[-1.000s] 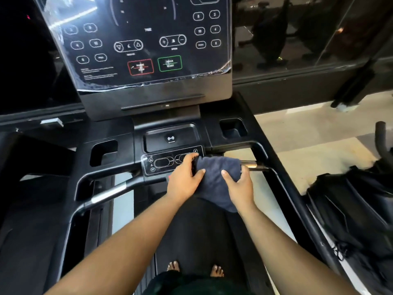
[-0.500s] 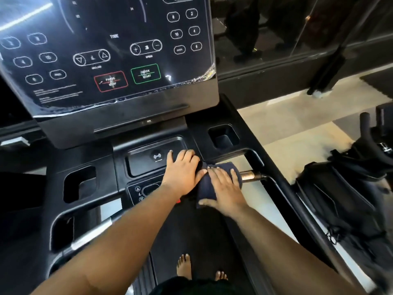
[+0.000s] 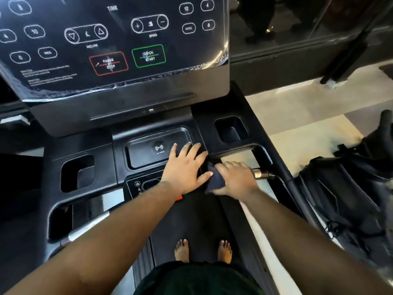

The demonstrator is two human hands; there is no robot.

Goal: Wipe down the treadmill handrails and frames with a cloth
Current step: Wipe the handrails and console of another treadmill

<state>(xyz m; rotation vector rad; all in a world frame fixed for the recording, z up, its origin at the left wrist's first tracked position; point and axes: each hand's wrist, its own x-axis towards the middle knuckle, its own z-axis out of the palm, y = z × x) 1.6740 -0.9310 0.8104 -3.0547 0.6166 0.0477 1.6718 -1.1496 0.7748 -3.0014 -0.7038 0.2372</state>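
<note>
A dark blue cloth [image 3: 214, 177] is wrapped over the treadmill's right inner handrail [image 3: 261, 173], whose silver end shows just right of my hand. My right hand [image 3: 237, 179] grips the cloth and the rail through it, covering most of the cloth. My left hand [image 3: 186, 167] lies flat with fingers spread on the black console tray [image 3: 144, 154], its thumb touching the cloth's left edge. The left inner handrail [image 3: 85, 227] with its silver grip runs under my left forearm. The black side frame [image 3: 282, 167] passes to the right.
The control screen [image 3: 119, 45] rises close in front. Cup holders [image 3: 231, 128] sit on both sides of the tray. A black bag [image 3: 348, 196] lies on the floor beside the right frame. My bare feet [image 3: 202, 250] stand on the belt.
My right hand has closed tighter over the cloth on the rail, bunching it so less of it shows. My left hand stays flat on the console. The view has come closer.
</note>
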